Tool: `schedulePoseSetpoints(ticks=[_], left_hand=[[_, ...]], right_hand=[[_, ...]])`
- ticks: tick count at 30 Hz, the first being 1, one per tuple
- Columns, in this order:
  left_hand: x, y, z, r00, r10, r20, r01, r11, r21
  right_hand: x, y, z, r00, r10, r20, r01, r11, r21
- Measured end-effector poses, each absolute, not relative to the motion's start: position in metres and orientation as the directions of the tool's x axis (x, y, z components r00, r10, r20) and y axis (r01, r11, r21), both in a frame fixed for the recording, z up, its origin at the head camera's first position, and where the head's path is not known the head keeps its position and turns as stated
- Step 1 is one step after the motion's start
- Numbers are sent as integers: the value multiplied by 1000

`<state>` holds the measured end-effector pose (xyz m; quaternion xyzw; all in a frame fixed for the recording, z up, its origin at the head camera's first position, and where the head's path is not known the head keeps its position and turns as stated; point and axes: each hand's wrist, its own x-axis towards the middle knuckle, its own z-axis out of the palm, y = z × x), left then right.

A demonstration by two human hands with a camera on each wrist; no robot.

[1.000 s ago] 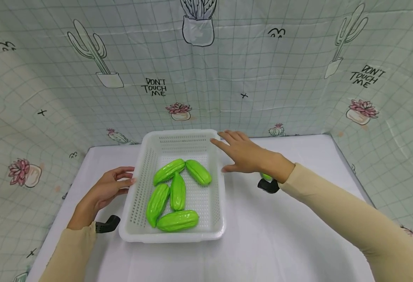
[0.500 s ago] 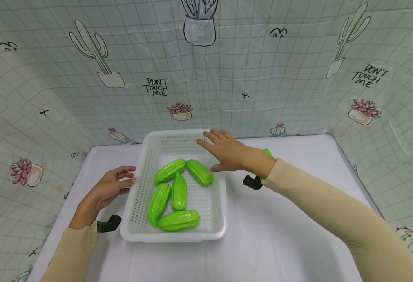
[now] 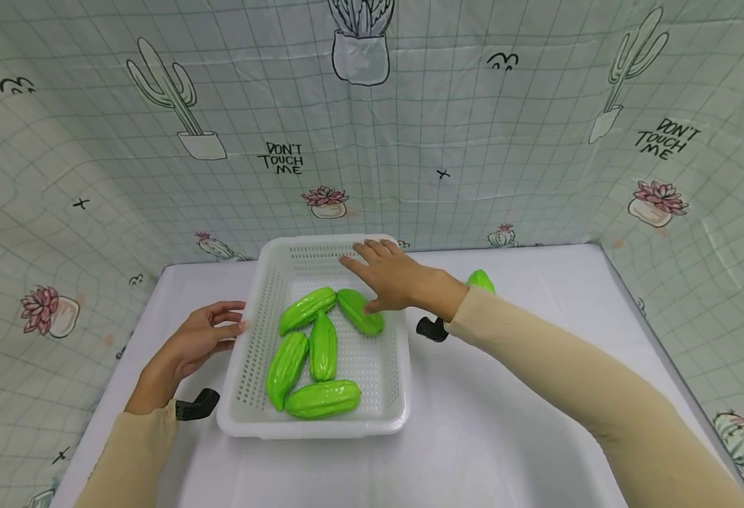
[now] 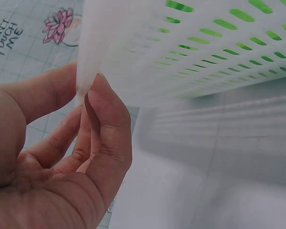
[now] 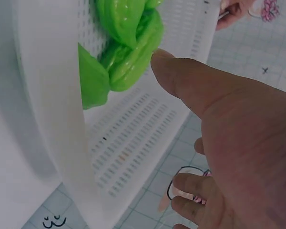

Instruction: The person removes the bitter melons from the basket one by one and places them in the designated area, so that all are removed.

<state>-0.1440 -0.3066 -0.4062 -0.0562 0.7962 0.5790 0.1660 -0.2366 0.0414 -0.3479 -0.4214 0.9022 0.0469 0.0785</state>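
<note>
Head view first: a white perforated basket [image 3: 311, 429] sits on the white tabletop [image 3: 505, 430], a little toward 7 o'clock of centre. Inside, five glossy, bright-green ridged gourds [image 3: 322, 399], plump and tapering, lying close together: one mid-basket, the others at 6, 8, 11 and 1 o'clock. The left hand [image 3: 197, 340] is at the 9 o'clock rim, sleeve running down to 7. The right hand [image 3: 392, 279] reaches over the basket at 1 o'clock, its grip wide apart, thumb and fingers spread, the thumb covering part of the gourd below. Out past 2 o'clock, a sixth gourd [image 3: 481, 280] peeks from behind the right sleeve [image 3: 550, 367]. Black devices [image 3: 197, 406] ride at both wrists, and printed cactus cloth [image 3: 410, 141] walls off 12 o'clock.

Over to the left wrist: a clear pinch! Thumb and finger clamp the basket's rim near the middle. The slotted wall sweeps off toward 2 o'clock, green showing through the holes; shadowed tabletop fills 4 o'clock.

And the right wrist: gourds bunch at 11 o'clock, and the thumb points in at them from 3, its tip right at one gourd's outline; contact I can't tell. Fingertips show around 5 o'clock, the left hand at 1.
</note>
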Motion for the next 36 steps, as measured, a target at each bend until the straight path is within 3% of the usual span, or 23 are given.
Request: schedulePoseSetpoints(ticks=[36], left_hand=[[-145, -307, -406, -940, 105, -324, -279, 306, 910]], right_hand=[[-236, -5, -385, -696, -604, -388, -672, 739, 56]])
